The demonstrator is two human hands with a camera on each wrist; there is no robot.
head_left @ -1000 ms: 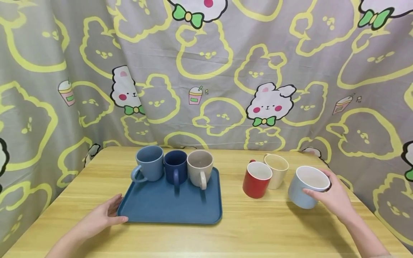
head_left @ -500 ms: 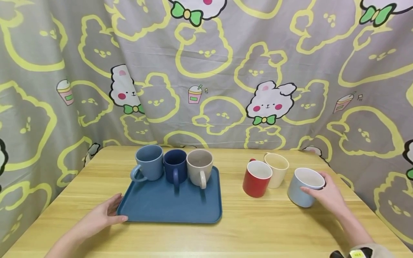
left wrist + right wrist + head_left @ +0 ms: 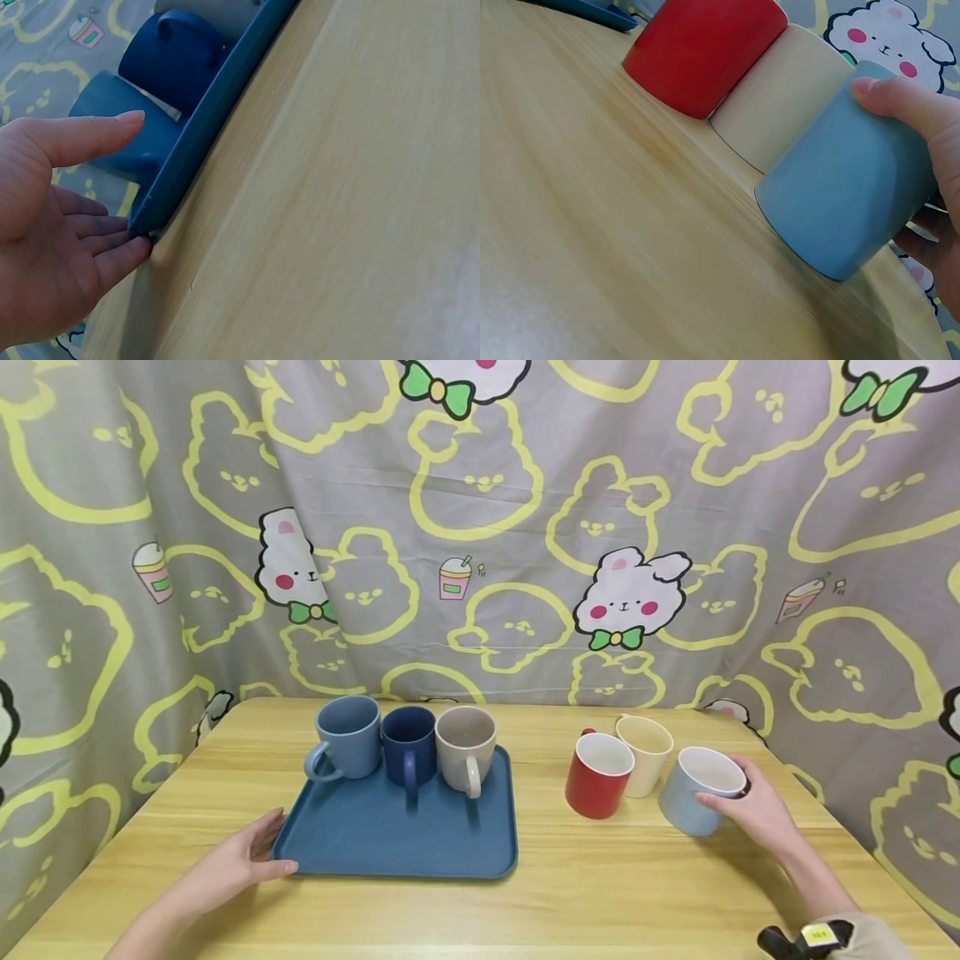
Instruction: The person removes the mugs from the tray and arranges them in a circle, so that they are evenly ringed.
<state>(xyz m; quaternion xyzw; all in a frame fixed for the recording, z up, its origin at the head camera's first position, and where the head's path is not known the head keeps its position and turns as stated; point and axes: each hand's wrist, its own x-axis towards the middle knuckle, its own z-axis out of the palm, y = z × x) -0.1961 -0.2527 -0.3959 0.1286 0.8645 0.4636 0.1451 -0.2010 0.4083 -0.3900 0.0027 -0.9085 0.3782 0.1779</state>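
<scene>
My right hand (image 3: pixel 759 814) grips a light blue mug (image 3: pixel 684 802) from its right side, thumb on the near face and the other fingers behind. The mug stands low at the table surface; I cannot tell whether its base touches. Close to its left are a cream mug (image 3: pixel 648 764) and a red mug (image 3: pixel 592 789). At the left, my left hand (image 3: pixel 56 232) touches the near left corner of a dark blue tray (image 3: pixel 405 843) with extended fingers, its thumb held apart above them. Along the tray's far side stand a blue-grey mug (image 3: pixel 360 747), a navy mug (image 3: pixel 418 745) and a beige mug (image 3: pixel 459 758).
A wooden table (image 3: pixel 555 910) carries everything. Behind it and at both sides hangs a grey curtain (image 3: pixel 517 560) with yellow cartoon outlines. Bare wood lies between the tray and the red mug. A black strap device (image 3: pixel 806 939) sits at the right wrist.
The right hand has brought the light blue mug down and leftward, nearer the cream mug. The left hand and the tray keep their place.
</scene>
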